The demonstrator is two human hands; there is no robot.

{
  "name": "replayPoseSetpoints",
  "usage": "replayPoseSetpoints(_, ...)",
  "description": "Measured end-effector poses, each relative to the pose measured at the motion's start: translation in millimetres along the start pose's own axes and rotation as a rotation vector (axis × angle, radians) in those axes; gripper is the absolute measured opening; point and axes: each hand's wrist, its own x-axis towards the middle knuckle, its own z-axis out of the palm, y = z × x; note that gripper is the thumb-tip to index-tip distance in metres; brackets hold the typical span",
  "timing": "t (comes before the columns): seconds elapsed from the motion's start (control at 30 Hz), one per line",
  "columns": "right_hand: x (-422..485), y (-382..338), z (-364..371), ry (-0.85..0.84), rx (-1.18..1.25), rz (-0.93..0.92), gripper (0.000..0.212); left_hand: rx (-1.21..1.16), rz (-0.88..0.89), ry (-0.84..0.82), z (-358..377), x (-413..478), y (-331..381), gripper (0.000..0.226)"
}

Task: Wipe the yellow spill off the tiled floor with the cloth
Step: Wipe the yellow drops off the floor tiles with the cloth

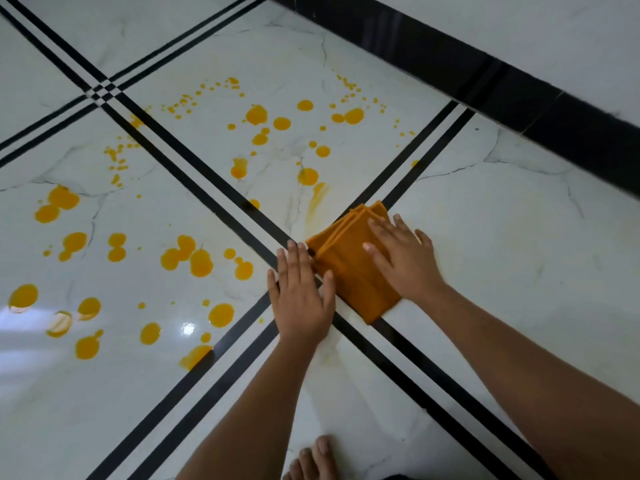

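A folded orange cloth (346, 261) lies on the white marble-look tiled floor (502, 237) where black grout stripes cross. My right hand (405, 258) presses flat on the cloth's right side, fingers spread. My left hand (301, 292) rests flat on the floor just left of the cloth, its fingertips touching the cloth's edge. The yellow spill (194, 258) is scattered in many drops and puddles over the tiles to the left and beyond the cloth. A pale yellow smear (317, 202) runs from the cloth's far corner toward a drop.
A black skirting band (519, 77) runs diagonally along the wall at top right. Bare toes (315, 459) show at the bottom edge. Double black stripes (194, 181) divide the tiles. Window glare sits on the floor at the lower left.
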Motion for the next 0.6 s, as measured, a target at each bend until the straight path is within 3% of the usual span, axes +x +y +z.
replayPoseSetpoints(0.17, -2.8, 41.3, -17.0, -0.026, -0.082, 0.05, 0.053, -0.026, 0.06, -0.083, 25.4, 25.8, 72.0, 0.075)
replayPoseSetpoints(0.27, -2.3, 48.7, -19.2, -0.028, -0.114, 0.058, 0.052, 0.052, 0.008, -0.149, 45.7, 48.2, 88.5, 0.077)
replayPoseSetpoints(0.5, -11.5, 23.6, -1.5, -0.097, -0.089, -0.138, 0.066, 0.241, 0.159, -0.184, 19.4, -19.9, 2.9, 0.078)
replayPoseSetpoints(0.6, -8.3, 6.7, 10.3, -0.051, -0.027, -0.166, 0.07, 0.243, -0.06, -0.103, 4.0, 5.0, -26.7, 0.078)
